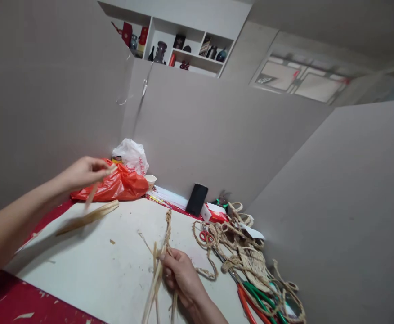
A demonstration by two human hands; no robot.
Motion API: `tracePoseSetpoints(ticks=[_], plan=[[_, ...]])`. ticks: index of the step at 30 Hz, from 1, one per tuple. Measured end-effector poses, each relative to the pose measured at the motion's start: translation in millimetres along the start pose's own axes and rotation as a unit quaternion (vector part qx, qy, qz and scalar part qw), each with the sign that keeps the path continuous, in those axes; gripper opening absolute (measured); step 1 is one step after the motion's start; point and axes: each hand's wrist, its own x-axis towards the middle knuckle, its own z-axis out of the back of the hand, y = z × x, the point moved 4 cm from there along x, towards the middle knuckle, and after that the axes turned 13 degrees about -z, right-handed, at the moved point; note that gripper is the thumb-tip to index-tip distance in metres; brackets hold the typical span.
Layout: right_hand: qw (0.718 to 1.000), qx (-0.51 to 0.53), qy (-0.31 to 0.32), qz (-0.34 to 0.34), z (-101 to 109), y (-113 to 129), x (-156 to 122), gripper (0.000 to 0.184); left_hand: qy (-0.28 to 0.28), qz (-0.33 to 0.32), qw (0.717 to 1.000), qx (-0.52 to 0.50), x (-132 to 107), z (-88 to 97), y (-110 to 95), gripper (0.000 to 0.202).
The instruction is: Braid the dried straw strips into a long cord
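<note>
My right hand (184, 273) is closed around a straw braid (168, 225). The braided end points away from me, and loose unbraided strands (154, 288) hang toward the near edge. Raised over the left side of the white board, my left hand (88, 172) pinches a pale straw strip (91, 194), blurred by motion, that hangs down from the fingers. Below that hand lies a bundle of dried straw strips (92, 217) on the board. Part of the braid is hidden behind the right hand's fingers.
A white board (96, 270) covers a red table surface (31, 299). Coiled braided rope (251, 261), red-handled scissors (206, 236) and larger tools with orange (246, 303) and green handles (259, 297) crowd the right. At the back are a red plastic bag (126, 184), a paper cup (150, 180) and a phone (197, 199).
</note>
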Motion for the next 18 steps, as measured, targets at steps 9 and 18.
tracePoseSetpoints(ticks=[9, 18], plan=[[0.981, 0.130, 0.133, -0.056, -11.4, 3.8, -8.6, 0.028, 0.292, 0.015, 0.949, -0.116, -80.9, -167.3, -30.7, 0.033], [0.993, 0.078, 0.082, 0.017, -7.7, 14.4, -9.3, 0.028, 0.260, 0.247, 0.838, -0.412, -98.1, -216.8, -36.5, 0.034]])
